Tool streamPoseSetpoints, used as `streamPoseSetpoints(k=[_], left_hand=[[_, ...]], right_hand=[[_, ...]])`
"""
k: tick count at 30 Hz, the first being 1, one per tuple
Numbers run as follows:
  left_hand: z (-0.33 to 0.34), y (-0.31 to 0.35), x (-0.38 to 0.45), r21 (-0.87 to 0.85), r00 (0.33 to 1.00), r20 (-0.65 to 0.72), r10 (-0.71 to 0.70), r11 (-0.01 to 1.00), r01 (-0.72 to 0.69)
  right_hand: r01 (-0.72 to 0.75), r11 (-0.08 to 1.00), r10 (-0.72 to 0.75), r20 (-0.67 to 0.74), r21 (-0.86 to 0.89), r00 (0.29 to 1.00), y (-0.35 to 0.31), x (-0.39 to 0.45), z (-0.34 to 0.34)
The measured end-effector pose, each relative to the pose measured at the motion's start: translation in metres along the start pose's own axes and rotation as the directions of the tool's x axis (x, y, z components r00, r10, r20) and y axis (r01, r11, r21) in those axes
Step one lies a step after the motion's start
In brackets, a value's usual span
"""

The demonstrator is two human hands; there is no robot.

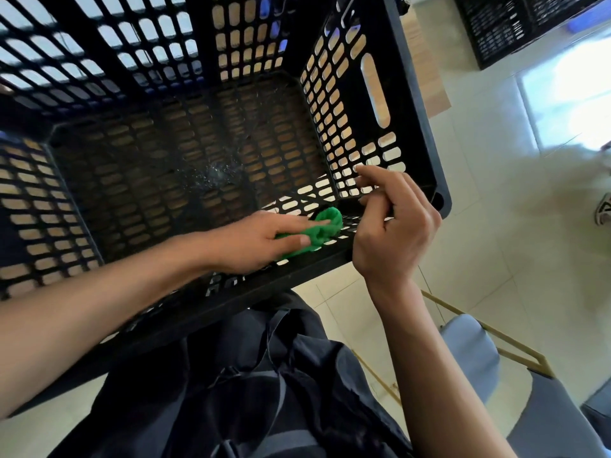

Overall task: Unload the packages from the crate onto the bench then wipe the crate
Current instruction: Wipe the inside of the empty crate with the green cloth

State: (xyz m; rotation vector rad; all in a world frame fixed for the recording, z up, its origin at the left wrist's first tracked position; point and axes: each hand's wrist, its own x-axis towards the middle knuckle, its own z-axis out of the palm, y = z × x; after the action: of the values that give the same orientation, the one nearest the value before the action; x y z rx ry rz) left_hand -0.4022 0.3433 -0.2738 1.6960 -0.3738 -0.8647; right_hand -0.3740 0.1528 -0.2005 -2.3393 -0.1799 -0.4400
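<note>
Left hand has its fingers clamped on a bunched green cloth, pressing it against the black crate's near inside wall. Right hand pinches the crate's corner rim, fingers curled.

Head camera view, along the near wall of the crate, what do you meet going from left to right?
Left hand pressed on the green cloth → the cloth itself, against the black crate wall → right hand gripping the crate's near right corner → pale tiled floor.
</note>
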Motion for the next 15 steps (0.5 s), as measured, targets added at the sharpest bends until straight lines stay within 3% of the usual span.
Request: streamPoseSetpoints(k=[2, 7, 11, 15], left_hand=[[0.001, -0.007, 0.005, 0.134, 0.999, -0.014, -0.047, 0.990, 0.048], [0.001, -0.043, 0.020, 0.246, 0.981, 0.009, -0.196, 0.951, 0.188], [-0.006, -0.072, 0.020, 0.433, 0.927, 0.044, -0.372, 0.843, 0.318], [-0.012, -0.070, 0.015, 0.380, 0.920, 0.026, -0.390, 0.856, 0.352]], right_hand=[[0.002, 1.000, -0.002, 0.002, -0.006, 1.000, 0.000, 0.000, 0.000], [0.006, 1.000, -0.006, 0.004, -0.002, 1.000, -0.003, 0.000, 0.000], [0.016, 1.000, -0.016, 0.013, -0.005, 1.000, -0.002, 0.001, 0.000], [0.013, 1.000, -0.013, 0.022, -0.012, 1.000, 0.002, 0.000, -0.001]])
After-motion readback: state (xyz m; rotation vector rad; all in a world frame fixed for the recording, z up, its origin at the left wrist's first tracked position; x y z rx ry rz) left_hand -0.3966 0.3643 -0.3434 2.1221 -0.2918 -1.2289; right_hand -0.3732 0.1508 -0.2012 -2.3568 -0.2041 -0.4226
